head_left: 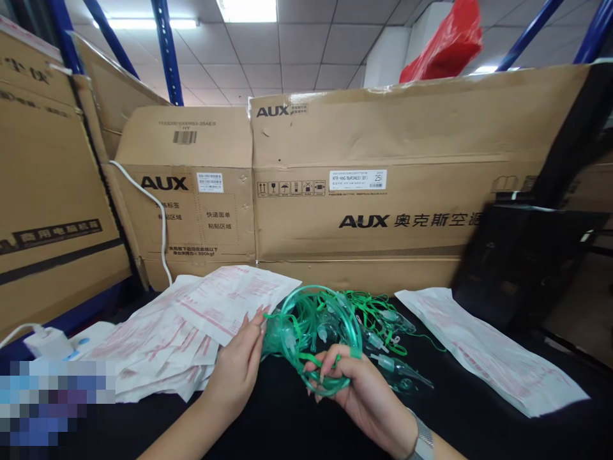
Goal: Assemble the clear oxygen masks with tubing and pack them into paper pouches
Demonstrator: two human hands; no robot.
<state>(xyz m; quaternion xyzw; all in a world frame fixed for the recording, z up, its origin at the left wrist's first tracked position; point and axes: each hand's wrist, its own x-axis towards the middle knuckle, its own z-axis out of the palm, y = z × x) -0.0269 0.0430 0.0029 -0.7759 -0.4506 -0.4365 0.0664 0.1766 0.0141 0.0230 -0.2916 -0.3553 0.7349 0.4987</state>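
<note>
A coil of clear green tubing [355, 326] is held up in my right hand [366, 390], whose fingers are wrapped round its lower part and a green strap. My left hand [242, 361] is at the coil's left side, fingers together against a translucent green oxygen mask [274, 337]; part of that grip is hidden. Behind the coil is a pile of more green masks and tubing, with green elastic straps [366, 301] tangled at the back. A clear green mask piece with a connector [400, 367] lies to the right of the coil on the black surface.
Several white printed pouches [191, 319] are stacked on the left, and one pouch [493, 348] lies on the right. Cardboard boxes [306, 236] wall off the back. A black box [522, 262] stands at right. A white plug adapter [48, 343] with a cable is at far left.
</note>
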